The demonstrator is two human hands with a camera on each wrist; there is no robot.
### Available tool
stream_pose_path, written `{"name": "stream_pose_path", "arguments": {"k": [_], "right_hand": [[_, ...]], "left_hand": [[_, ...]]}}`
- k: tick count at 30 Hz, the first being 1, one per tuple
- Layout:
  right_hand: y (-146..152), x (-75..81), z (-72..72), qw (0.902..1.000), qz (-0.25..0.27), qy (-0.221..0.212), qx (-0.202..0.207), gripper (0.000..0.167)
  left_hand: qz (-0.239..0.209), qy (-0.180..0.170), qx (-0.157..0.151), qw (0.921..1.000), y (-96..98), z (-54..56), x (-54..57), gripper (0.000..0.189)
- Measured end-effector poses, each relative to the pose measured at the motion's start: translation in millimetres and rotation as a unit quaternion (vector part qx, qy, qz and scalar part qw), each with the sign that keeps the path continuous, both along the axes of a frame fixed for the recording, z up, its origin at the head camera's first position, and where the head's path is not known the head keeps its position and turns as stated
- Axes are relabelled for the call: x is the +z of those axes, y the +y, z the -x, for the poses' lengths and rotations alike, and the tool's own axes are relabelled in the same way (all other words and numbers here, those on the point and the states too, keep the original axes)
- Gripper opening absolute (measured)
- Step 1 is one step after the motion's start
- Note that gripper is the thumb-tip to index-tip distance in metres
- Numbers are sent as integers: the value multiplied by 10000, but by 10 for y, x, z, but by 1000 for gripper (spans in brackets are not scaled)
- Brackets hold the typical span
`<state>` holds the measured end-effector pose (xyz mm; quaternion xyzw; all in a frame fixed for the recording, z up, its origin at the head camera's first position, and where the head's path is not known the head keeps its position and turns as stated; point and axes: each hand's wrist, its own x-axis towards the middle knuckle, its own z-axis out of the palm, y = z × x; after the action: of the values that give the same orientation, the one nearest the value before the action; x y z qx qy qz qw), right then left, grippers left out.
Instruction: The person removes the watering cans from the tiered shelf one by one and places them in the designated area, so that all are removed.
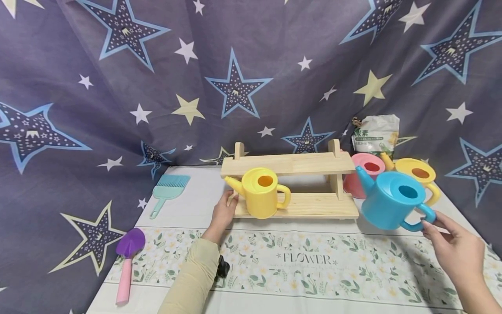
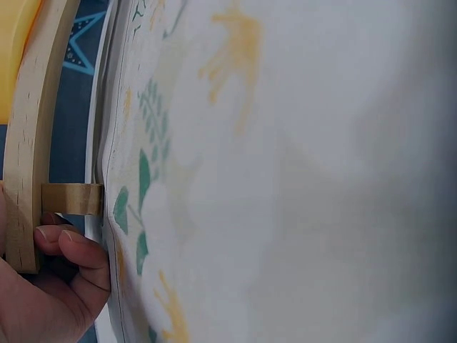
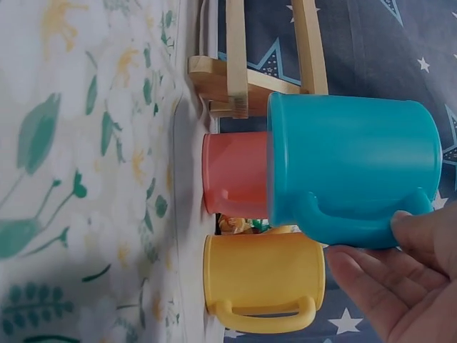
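Note:
My right hand point(image 1: 460, 248) pinches the handle of a blue watering can point(image 1: 382, 207), which hangs above the table with its spout toward the rack. In the right wrist view the thumb lies on top of the blue can's handle and the fingers beneath it. At the left end of a two-tier wooden rack point(image 1: 290, 165), my left hand point(image 1: 222, 213) grips the lower board point(image 2: 28, 150), its fingers curled under the wood. A yellow watering can point(image 1: 259, 198) stands on that lower board near my left hand, spout to the left.
Behind the blue can stand a pink watering can point(image 1: 354, 185), a second yellow watering can point(image 1: 415, 168) and a white bag point(image 1: 376, 135). On the left lie a mint brush point(image 1: 169, 186) and a purple trowel point(image 1: 131, 244) with a pink handle. A starry curtain point(image 1: 235, 26) hangs behind.

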<state>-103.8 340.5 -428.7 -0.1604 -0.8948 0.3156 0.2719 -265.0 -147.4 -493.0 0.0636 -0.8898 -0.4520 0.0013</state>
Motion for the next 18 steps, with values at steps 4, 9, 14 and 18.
{"name": "stream_pose_path", "arguments": {"k": [4, 9, 14, 18], "right_hand": [[8, -48, -21, 9999, 5, -154, -65, 36], [35, -102, -32, 9995, -40, -308, -90, 35], [58, -162, -36, 9993, -94, -359, -41, 34], [68, -203, -39, 9991, -129, -413, 17, 33]], "left_hand": [[-17, -20, -5, 10000, -2, 0, -9, 52], [45, -35, -14, 10000, 1, 4, -21, 53], [33, -13, -1, 10000, 1, -1, -13, 53], [25, 44, 14, 10000, 3, -10, 3, 55]]}}
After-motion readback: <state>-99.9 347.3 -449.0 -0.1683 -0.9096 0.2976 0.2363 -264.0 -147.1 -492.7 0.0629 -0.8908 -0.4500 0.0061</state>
